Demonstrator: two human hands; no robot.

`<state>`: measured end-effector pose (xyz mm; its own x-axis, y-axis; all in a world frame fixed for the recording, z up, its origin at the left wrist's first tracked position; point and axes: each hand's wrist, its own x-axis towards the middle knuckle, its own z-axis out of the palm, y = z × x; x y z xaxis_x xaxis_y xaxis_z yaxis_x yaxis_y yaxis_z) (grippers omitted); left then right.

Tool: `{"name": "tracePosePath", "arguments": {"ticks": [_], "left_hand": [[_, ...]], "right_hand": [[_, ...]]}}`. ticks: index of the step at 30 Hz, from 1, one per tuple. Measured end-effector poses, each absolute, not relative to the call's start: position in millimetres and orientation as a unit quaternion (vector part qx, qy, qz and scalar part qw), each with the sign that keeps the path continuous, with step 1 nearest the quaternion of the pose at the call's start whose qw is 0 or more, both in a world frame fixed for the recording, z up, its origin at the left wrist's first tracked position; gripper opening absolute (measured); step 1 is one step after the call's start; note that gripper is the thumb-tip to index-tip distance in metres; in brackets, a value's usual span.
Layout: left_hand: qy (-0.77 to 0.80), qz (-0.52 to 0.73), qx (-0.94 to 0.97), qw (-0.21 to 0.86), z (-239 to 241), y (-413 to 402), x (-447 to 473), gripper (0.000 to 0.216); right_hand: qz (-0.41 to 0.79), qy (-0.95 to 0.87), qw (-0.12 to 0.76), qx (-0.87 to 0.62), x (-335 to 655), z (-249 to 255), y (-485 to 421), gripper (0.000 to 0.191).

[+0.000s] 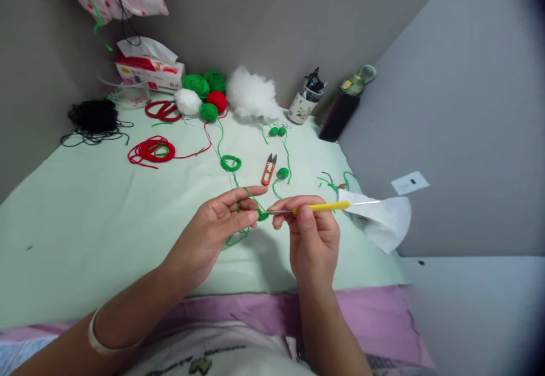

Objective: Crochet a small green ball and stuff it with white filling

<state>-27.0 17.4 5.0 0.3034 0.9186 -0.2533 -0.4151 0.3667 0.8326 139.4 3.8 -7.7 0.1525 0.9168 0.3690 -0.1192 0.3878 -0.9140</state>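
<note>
Small rounded green yarn piece [263, 216], pinched in left hand [217, 221], over the desk [128, 228] toward its front edge.
Right hand [314, 235] grips slim yellow-handled metal hook [327, 207], tip at the piece; orange-handled metal snips [267, 178] lie farther back.

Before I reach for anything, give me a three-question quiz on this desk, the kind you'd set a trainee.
1. Which grip holds the yellow-handled hook?

2. True or false: in the picture, the red yarn ball lies to the right of the white yarn ball.

3. What colour is the yarn piece pinched in the left grip?
a) red
b) green
c) black

Key:
1. The right grip
2. True
3. b
</note>
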Motion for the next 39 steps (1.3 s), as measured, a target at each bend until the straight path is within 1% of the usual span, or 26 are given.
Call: {"name": "tracePosePath", "arguments": {"ticks": [3,9,13,17,20,22,26,28,30,33,35,36,39], "left_hand": [[0.385,0.463,0.356,0.715,2.1,16.5,-27.3,0.032],[0.414,0.488,0.412,0.648,-0.7,11.8,-27.4,0.031],[0.459,0.504,0.474,0.557,0.0,8.9,-25.1,0.031],[0.458,0.54,0.55,0.442,-3.2,6.7,-21.9,0.04],[0.44,0.569,0.575,0.389,-5.4,4.4,-19.8,0.043],[0.435,0.58,0.576,0.378,-5.4,2.3,-18.6,0.045],[0.444,0.579,0.554,0.4,-1.5,-1.7,-17.3,0.043],[0.448,0.575,0.531,0.432,0.8,-1.8,-17.6,0.038],[0.441,0.558,0.484,0.509,2.2,0.4,-18.4,0.036],[0.38,0.488,0.367,0.694,3.0,6.5,-20.2,0.042],[0.339,0.443,0.299,0.774,3.7,10.9,-21.5,0.048],[0.334,0.434,0.279,0.789,4.2,13.0,-22.4,0.05],[0.351,0.458,0.276,0.769,6.6,18.0,-26.3,0.045]], "right_hand": [[0.347,-0.561,0.642,-0.392,140.9,-4.8,-1.7,0.017],[0.231,-0.657,0.604,-0.387,143.6,-3.1,-7.8,0.023],[0.116,-0.732,0.555,-0.377,141.7,-6.6,-8.8,0.022],[-0.015,-0.769,0.518,-0.373,136.9,-12.0,-11.9,0.019],[-0.066,-0.773,0.518,-0.361,135.3,-16.7,-14.2,0.022],[-0.087,-0.776,0.517,-0.35,135.7,-18.4,-14.6,0.025],[-0.116,-0.783,0.504,-0.347,136.8,-18.1,-12.7,0.024],[-0.127,-0.777,0.508,-0.349,136.7,-18.9,-11.0,0.023],[-0.147,-0.771,0.508,-0.356,136.5,-21.4,-9.5,0.025],[-0.178,-0.76,0.504,-0.369,137.3,-26.2,-7.8,0.034],[-0.145,-0.756,0.513,-0.379,138.8,-27.0,-7.3,0.038],[-0.106,-0.754,0.525,-0.381,139.6,-26.1,-7.2,0.038],[0.057,-0.716,0.582,-0.381,140.9,-18.1,-7.9,0.033]]}}
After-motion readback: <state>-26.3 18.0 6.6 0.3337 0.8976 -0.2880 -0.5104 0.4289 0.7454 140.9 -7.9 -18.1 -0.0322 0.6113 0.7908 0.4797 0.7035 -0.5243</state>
